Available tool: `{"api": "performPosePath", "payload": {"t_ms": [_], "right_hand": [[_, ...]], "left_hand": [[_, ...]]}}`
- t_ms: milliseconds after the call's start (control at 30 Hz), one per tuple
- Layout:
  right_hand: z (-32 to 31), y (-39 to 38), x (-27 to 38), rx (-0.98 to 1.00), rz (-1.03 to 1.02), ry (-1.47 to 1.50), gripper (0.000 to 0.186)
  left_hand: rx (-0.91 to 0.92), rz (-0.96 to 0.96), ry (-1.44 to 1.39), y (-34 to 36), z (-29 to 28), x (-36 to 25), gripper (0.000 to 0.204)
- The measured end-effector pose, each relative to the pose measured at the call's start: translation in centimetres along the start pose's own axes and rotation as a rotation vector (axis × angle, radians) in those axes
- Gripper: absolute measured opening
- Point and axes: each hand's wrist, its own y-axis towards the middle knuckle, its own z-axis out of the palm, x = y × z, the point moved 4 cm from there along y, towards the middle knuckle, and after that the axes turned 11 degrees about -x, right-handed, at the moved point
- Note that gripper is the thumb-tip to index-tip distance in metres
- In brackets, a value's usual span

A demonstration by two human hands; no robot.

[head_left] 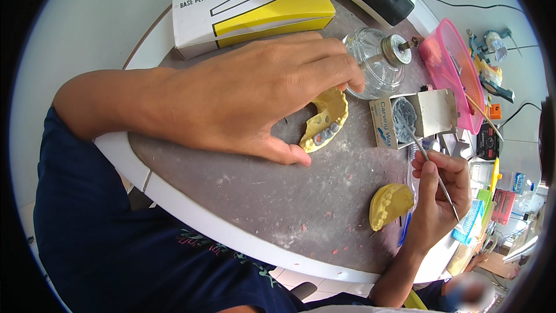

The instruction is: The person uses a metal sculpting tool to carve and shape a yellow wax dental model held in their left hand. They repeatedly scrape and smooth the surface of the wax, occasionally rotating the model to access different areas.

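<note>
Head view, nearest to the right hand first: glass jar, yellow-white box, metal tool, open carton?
1. Metal tool: in the right hand
2. Open carton: at tool's tip
3. Glass jar: beyond the carton
4. Yellow-white box: upper left

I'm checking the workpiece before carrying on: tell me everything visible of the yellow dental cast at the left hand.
The yellow dental cast looks like matte plaster, shaped as a curved arch with tooth shapes along its outer edge. Several blue-grey tooth-shaped pieces sit on its near stretch. The left hand covers part of it and appears to grip it, thumb at the near end, fingers over the far end. It is at the grey tabletop; whether it is slightly raised is unclear.
</note>
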Motion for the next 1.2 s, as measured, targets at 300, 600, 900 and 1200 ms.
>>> {"api": "performPosePath", "payload": {"t_ms": [300, 600, 900, 1200], "right_hand": [[0.2, -0.1, -0.1, -0.01, -0.003, -0.024, 0.004], [0.1, -0.2, 0.0, -0.02, -0.019, -0.024, 0.004], [0.0, -0.6, 0.4, -0.112, -0.044, -0.025, 0.007], [-1.0, 0.7, 3.2, -0.234, -0.312, 0.106, 0.011]], "left_hand": [[-0.04, 0.008, -0.014, 0.0, 0.2, 0.3, 0.067], [-0.022, -0.029, 0.023, -0.1, 0.0, 0.3, 0.059], [-0.104, 0.04, 0.007, -0.5, -0.6, -0.1, 0.05], [-0.232, 0.131, 0.022, -0.3, -0.7, -0.1, 0.055]]}}
